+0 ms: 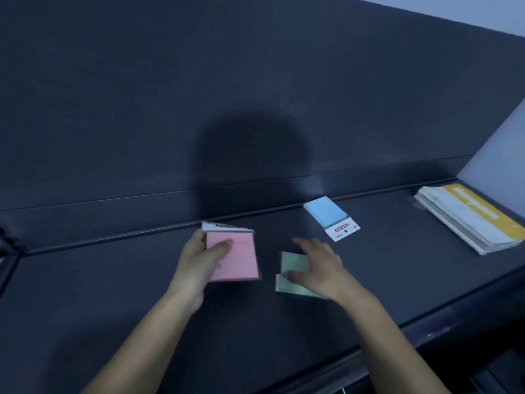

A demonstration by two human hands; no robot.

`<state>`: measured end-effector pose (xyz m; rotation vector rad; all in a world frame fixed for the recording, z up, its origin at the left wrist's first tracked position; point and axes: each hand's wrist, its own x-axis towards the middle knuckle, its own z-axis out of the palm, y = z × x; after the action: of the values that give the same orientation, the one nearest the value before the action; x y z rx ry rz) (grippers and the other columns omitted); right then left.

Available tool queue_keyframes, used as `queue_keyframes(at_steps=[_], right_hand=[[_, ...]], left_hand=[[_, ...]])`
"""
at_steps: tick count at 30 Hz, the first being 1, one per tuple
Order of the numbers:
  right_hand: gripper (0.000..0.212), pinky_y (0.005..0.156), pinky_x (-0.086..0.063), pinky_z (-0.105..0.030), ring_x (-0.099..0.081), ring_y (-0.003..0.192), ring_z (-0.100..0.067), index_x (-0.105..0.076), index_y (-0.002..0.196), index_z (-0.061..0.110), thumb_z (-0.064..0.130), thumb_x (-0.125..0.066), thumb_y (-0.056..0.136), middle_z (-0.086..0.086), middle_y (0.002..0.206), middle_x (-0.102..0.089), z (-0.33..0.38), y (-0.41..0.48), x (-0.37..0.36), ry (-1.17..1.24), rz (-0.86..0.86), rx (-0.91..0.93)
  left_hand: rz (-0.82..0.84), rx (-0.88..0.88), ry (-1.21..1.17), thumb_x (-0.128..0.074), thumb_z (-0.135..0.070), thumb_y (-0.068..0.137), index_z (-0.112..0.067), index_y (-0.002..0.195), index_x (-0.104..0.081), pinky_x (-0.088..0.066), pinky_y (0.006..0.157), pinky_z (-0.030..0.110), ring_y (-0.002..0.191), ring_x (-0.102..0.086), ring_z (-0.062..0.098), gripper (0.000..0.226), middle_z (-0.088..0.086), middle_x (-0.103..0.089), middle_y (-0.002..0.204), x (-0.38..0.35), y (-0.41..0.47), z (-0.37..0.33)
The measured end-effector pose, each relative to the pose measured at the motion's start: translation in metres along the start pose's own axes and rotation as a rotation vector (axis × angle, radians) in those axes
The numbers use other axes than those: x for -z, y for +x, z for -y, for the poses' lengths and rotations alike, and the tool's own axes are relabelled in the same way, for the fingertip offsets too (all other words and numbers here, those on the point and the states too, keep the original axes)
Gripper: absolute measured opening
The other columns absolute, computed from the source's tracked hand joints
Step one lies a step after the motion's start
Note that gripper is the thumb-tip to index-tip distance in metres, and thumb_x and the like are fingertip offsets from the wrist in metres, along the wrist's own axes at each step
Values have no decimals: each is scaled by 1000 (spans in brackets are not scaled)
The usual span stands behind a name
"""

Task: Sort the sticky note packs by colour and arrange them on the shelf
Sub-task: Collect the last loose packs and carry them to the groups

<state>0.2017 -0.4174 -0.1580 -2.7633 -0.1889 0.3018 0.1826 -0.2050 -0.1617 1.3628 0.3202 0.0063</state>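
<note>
Our left grip curls round the pink pack, thumb on its face, near the back ledge of the dark shelf. Our right grip lies spread, fingers relaxed, over the blurred green pack, hiding about half. The blue pack lies apart, further back. Stacked booklets sit far right below a dark back panel.

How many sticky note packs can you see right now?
3. The pink pack is gripped in the left hand; the green pack lies under the right hand; the blue pack lies apart near the back edge of the shelf. More may be hidden beneath the hands.
</note>
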Motion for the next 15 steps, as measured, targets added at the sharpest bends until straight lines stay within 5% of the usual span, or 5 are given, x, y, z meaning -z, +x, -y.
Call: queue_keyframes(at_steps=[5, 10, 12, 15], right_hand=[[90, 108, -23, -40, -25, 133, -24, -26, 145, 25, 51, -72, 72, -2, 141, -32, -17, 16, 7, -49, 159, 34], [61, 98, -36, -34, -39, 116, -21, -54, 114, 18, 49, -77, 67, -1, 115, -44, -19, 24, 8, 5, 240, 17], [38, 77, -45, -28, -53, 96, -15, -57, 88, 17, 42, -78, 68, 3, 97, -51, -21, 24, 8, 198, 204, 0], [26, 53, -39, -22, -54, 67, -9, -51, 72, 17, 30, -74, 77, 3, 78, -59, -25, 26, 14, 519, -6, -22]], left_hand=[[-4, -36, -12, -55, 5, 86, -18, 109, -55, -51, 80, 35, 89, -65, 20, 33, 2, -70, 99, -30, 1, 9], [-94, -44, -66, -52, 5, 87, -21, 103, -56, -51, 69, 29, 81, -64, 16, 30, 2, -69, 95, -39, 1, 13], [-146, -46, -87, -53, 3, 87, -21, 100, -56, -52, 61, 24, 76, -65, 12, 28, -1, -69, 92, -39, -1, 14], [-237, -42, -100, -55, 0, 88, -23, 96, -55, -50, 56, 22, 74, -65, 10, 24, -4, -69, 90, -37, -3, 15]])
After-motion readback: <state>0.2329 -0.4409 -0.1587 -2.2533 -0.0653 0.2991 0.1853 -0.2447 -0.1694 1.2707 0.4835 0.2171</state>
